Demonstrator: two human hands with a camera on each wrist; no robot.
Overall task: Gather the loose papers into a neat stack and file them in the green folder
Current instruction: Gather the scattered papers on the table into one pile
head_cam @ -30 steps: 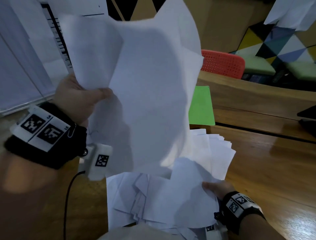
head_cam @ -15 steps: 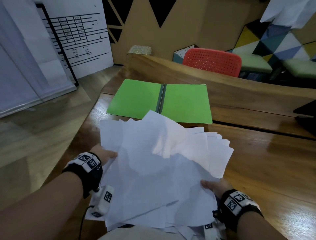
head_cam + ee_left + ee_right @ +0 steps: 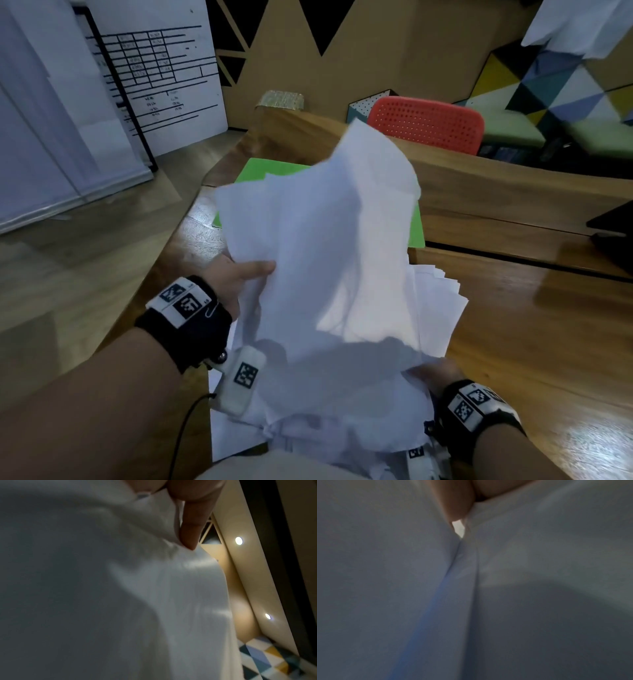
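Note:
A loose bundle of white papers (image 3: 329, 246) stands tilted up over the wooden table, its top corner blurred. My left hand (image 3: 239, 274) grips the bundle's left edge, thumb on top; the left wrist view shows a finger (image 3: 190, 534) pressed against the sheets (image 3: 120, 601). My right hand (image 3: 435, 373) holds the papers at the lower right corner, mostly hidden under them. More white sheets (image 3: 438, 308) lie fanned on the table beneath. The open green folder (image 3: 267, 169) lies flat behind, largely hidden by the papers. White paper (image 3: 539, 561) fills the right wrist view.
The wooden table (image 3: 548, 342) has its left edge beside my left arm. A red perforated chair (image 3: 428, 123) stands behind the table. A dark object (image 3: 613, 226) sits at the right edge. A whiteboard (image 3: 154, 85) leans at the back left.
The papers were raised high one second ago, dropped flat onto the table pile, and now my left hand has lifted their left side up again, covering most of the folder.

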